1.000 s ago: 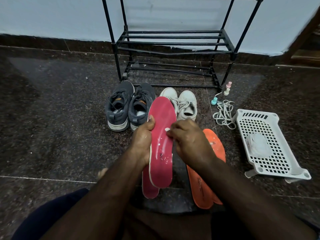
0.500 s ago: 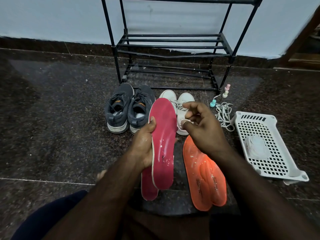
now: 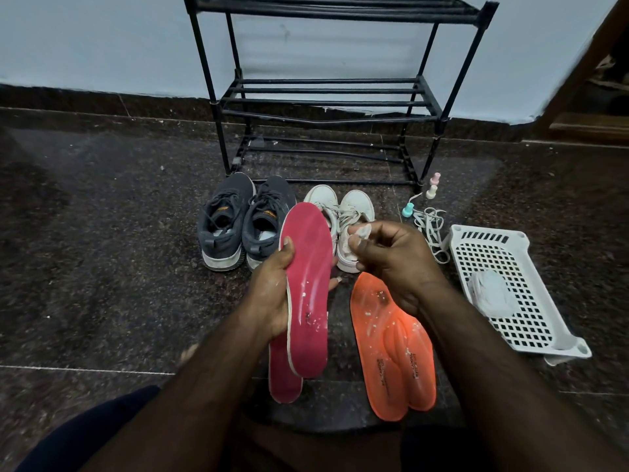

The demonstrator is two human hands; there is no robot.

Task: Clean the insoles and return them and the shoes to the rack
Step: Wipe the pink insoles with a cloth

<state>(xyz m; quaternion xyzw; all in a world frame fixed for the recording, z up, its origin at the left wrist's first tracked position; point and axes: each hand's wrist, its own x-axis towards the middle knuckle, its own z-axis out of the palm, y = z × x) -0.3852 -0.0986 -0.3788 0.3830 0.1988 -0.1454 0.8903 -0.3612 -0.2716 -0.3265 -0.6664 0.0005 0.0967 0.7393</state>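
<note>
My left hand (image 3: pixel 272 287) grips a pink insole (image 3: pixel 308 287) by its left edge and holds it up, speckled with white flecks. A second pink insole (image 3: pixel 284 383) lies on the floor beneath it. My right hand (image 3: pixel 391 257) hovers to the right of the held insole, fingers curled, pinching a small pale scrap (image 3: pixel 362 230) between thumb and fingertips. Two orange insoles (image 3: pixel 394 349) lie overlapped on the floor under my right forearm, also flecked. Dark grey sneakers (image 3: pixel 243 221) and white sneakers (image 3: pixel 340 212) stand in front of the black shoe rack (image 3: pixel 326 97).
A white perforated basket (image 3: pixel 510 291) with a white cloth inside lies at the right. Loose white laces (image 3: pixel 430 229) and small pastel bottles (image 3: pixel 432 185) sit beside the rack's right leg. The floor is dark speckled stone.
My right hand lifted off the pink insole and moved up and right, now pinching a pale scrap. The orange insoles became uncovered. My left hand kept holding the insole.
</note>
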